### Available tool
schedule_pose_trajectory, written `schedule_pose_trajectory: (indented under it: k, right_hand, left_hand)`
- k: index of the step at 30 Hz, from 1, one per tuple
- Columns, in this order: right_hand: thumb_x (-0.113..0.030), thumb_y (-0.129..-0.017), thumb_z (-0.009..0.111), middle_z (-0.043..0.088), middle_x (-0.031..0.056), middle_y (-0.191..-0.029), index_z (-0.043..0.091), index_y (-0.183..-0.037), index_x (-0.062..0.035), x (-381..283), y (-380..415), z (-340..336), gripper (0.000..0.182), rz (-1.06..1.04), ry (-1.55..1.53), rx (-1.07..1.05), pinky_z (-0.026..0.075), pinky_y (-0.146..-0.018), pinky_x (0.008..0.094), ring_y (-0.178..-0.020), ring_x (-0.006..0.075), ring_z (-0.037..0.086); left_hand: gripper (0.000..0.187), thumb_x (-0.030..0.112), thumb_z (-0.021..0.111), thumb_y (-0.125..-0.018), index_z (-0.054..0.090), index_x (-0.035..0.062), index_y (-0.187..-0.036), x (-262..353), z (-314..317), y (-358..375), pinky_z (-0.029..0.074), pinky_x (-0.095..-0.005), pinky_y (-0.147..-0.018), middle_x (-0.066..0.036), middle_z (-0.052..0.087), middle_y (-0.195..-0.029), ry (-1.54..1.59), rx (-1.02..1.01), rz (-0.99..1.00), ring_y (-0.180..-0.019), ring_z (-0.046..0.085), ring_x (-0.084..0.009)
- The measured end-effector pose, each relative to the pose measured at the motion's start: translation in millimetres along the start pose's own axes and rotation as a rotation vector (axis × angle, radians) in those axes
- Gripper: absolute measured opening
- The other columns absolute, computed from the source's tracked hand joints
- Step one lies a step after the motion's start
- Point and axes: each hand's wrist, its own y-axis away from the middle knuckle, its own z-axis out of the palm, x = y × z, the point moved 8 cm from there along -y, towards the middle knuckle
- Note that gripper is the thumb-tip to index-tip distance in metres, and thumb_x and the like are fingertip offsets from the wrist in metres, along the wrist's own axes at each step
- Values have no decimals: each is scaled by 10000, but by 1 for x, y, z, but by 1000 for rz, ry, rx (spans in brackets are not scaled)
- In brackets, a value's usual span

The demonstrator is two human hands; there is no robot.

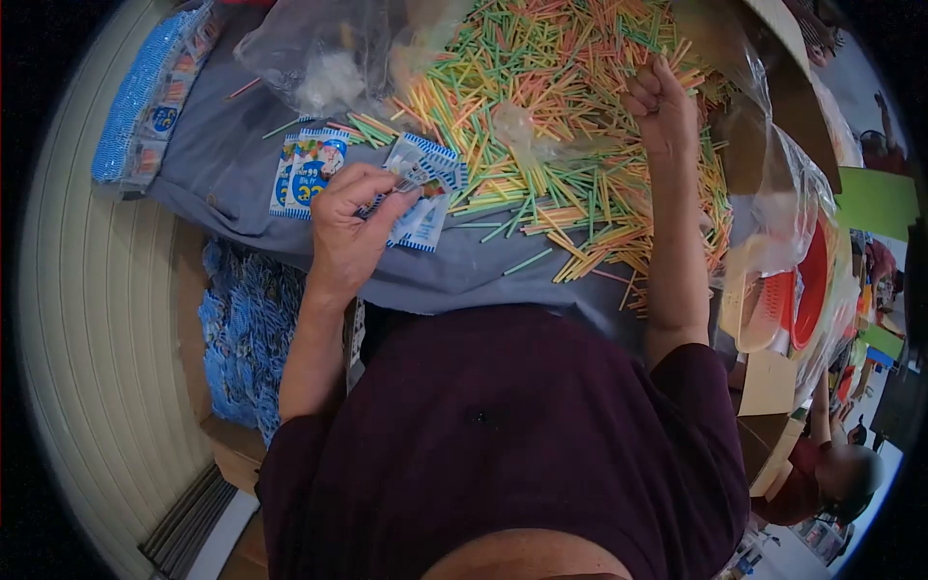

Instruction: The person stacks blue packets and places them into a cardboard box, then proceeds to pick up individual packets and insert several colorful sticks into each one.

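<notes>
My left hand (350, 224) grips a small blue-and-white printed packet (422, 166) above a grey cloth-covered table (232, 164). More of the same packets (307, 172) lie flat just left of that hand. My right hand (663, 106) is closed in a fist on several coloured sticks, reaching into a big heap of green, orange, yellow and pink sticks (551, 87) spread over the table's middle and right.
A clear plastic bag (319, 48) lies at the far edge. A stack of blue packets (145, 97) sits at the left, and a pile of blue packets (246, 338) fills a box below. Red and cream baskets (788, 300) in plastic stand right. Another person (831, 474) sits lower right.
</notes>
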Motion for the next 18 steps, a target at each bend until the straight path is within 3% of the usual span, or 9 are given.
schedule_pose_trajectory:
  k: [2,6,8,9,11,12,17,18]
  right_hand:
    - [-222,-1002,575,284,-45,-622,444,-768,-134,5,1,11,282,12,40,-95,239,-479,258,-524,86,275]
    - [-229,-994,588,287,-61,-610,414,-748,-167,6,5,30,308,-14,95,-199,235,-474,242,-519,75,285]
    - [-260,-998,579,233,-62,-599,559,-857,-133,6,4,34,191,-55,13,-240,235,-481,265,-508,78,241]
    - [-260,-998,579,233,-62,-599,559,-857,-133,7,5,37,191,-55,9,-240,235,-481,265,-508,78,241]
    - [-272,-1032,507,287,-49,-586,626,-1104,-94,10,7,35,226,11,66,-116,309,-497,272,-509,97,307]
    - [-272,-1032,507,287,-49,-586,626,-1104,-94,9,10,36,226,14,62,-112,309,-497,272,-509,97,307]
    - [-403,-1051,414,687,102,-873,572,-1229,19,-7,22,54,485,-156,199,-263,523,-852,368,-960,238,655]
    - [-403,-1051,414,687,102,-873,572,-1229,19,-8,24,58,485,-153,196,-264,523,-852,368,-960,238,655]
  left_hand:
    - [145,-11,748,-779,721,-27,-921,19,6,-9,462,-242,-670,-59,648,-816,-21,-2,154,-771,608,-130]
    - [130,-75,728,-801,691,-45,-922,43,38,-25,460,-205,-700,-38,623,-862,92,-112,197,-827,580,-83]
    - [144,-77,731,-807,696,-41,-943,44,57,-35,470,-200,-699,-33,636,-878,303,-181,138,-816,582,-75]
    - [144,-77,731,-807,696,-41,-943,46,64,-40,470,-200,-699,-33,636,-878,299,-183,137,-816,582,-75]
    - [122,25,752,-833,745,-4,-952,45,77,-50,489,-213,-644,-15,672,-829,360,-212,72,-727,606,-63]
    - [122,25,752,-833,745,-4,-952,42,82,-55,489,-213,-644,-15,672,-829,359,-214,66,-727,606,-63]
    - [145,62,768,-833,743,-16,-953,21,101,-70,488,-204,-654,-17,700,-820,334,-212,-20,-741,612,-53]
    - [156,74,769,-837,740,-21,-958,18,103,-73,487,-203,-657,-17,706,-824,317,-204,-24,-744,614,-52]
